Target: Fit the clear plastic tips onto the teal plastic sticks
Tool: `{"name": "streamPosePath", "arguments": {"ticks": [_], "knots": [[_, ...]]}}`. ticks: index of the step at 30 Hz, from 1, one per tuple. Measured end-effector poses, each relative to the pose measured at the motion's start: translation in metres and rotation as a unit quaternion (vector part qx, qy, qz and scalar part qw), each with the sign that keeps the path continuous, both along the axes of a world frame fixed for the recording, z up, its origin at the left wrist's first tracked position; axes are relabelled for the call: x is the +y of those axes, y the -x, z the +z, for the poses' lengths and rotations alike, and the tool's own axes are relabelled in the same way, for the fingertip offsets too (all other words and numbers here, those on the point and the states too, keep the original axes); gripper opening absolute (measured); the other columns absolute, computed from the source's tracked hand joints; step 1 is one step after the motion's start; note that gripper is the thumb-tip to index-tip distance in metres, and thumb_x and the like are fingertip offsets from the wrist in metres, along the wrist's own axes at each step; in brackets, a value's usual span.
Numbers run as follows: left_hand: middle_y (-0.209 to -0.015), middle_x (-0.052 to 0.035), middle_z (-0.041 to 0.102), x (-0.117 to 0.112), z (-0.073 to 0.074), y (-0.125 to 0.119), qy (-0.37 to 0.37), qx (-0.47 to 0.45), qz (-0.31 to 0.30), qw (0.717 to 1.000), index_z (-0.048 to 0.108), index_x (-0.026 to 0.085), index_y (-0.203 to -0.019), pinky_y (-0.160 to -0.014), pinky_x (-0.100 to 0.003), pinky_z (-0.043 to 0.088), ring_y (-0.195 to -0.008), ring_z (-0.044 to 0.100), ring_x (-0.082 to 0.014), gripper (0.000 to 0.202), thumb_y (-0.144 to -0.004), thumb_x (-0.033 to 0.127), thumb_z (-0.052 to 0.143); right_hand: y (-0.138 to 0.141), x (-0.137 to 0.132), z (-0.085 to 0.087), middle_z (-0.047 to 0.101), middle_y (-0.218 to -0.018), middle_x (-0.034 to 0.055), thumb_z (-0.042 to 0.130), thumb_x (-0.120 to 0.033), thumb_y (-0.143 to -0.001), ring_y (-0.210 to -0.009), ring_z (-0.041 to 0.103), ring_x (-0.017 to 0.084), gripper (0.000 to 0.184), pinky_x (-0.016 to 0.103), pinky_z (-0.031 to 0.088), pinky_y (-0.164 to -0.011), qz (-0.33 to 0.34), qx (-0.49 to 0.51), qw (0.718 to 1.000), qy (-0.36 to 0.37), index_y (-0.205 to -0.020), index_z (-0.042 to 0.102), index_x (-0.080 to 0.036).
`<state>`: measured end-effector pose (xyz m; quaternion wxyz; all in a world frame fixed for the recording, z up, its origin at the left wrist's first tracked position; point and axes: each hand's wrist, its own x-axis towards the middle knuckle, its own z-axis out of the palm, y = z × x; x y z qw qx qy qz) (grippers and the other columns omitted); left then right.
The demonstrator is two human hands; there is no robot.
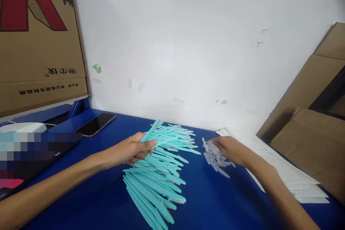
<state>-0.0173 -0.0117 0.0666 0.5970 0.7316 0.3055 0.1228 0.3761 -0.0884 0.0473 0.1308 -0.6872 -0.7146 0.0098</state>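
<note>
Several turquoise eyebrow razors (153, 133) are gripped in my left hand (137, 148), fanned out between thumb and fingers. Below and behind that hand, a long spread of loose turquoise eyebrow razors (153, 187) covers the middle of the blue table, most with their heads toward the right. My right hand (229, 148) reaches down at a small heap of clear plastic caps (215, 160) to the right of the razors. Its fingers are pinched together at the caps on the heap's upper edge, with the fingertips partly hidden.
White flat packs (291, 176) lie stacked beyond my right forearm, beside an open cardboard box (309, 147). A phone (95, 125) rests at the back left, near a large printed carton (40, 57). A dark item, partly blurred out, is at the left edge. The white wall (188, 43) bounds the table (210, 201).
</note>
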Motion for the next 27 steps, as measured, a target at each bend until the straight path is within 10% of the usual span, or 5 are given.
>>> {"name": "streamPosePath", "arguments": {"ticks": [19,23,27], "knots": [[-0.065,0.0071,0.022,-0.019,0.019,0.0,0.115,0.012,-0.054,0.992,0.058,0.02,-0.088,-0.051,-0.029,0.008,-0.054,0.011,-0.0101,0.04,-0.098,0.059,0.057,0.036,-0.007,0.021,0.075,-0.099,0.0129,0.042,-0.054,-0.103,-0.087,0.071,0.032,0.045,0.038,0.049,-0.07,-0.046,-0.094,0.992,-0.077,-0.111,0.077,-0.026],[-0.064,0.0073,0.024,-0.023,0.013,-0.001,0.111,0.019,-0.077,0.991,0.06,0.02,-0.092,-0.049,-0.027,0.011,-0.053,0.014,-0.0099,0.041,-0.096,0.061,0.059,0.088,-0.018,0.031,0.076,-0.105,0.0068,0.044,-0.047,-0.105,-0.087,0.069,0.024,0.037,0.034,0.051,-0.076,0.069,0.104,0.975,-0.185,-0.109,0.075,-0.027],[-0.063,0.0078,0.026,-0.026,0.004,-0.004,0.11,0.026,-0.118,0.987,0.063,0.019,-0.094,-0.046,-0.024,0.016,-0.051,0.017,-0.0091,0.045,-0.095,0.063,0.059,0.136,-0.032,0.031,0.077,-0.095,0.0024,0.063,-0.045,-0.098,-0.082,0.069,0.02,0.025,0.029,0.052,-0.069,0.164,0.252,0.946,-0.118,-0.11,0.076,-0.027]]}}
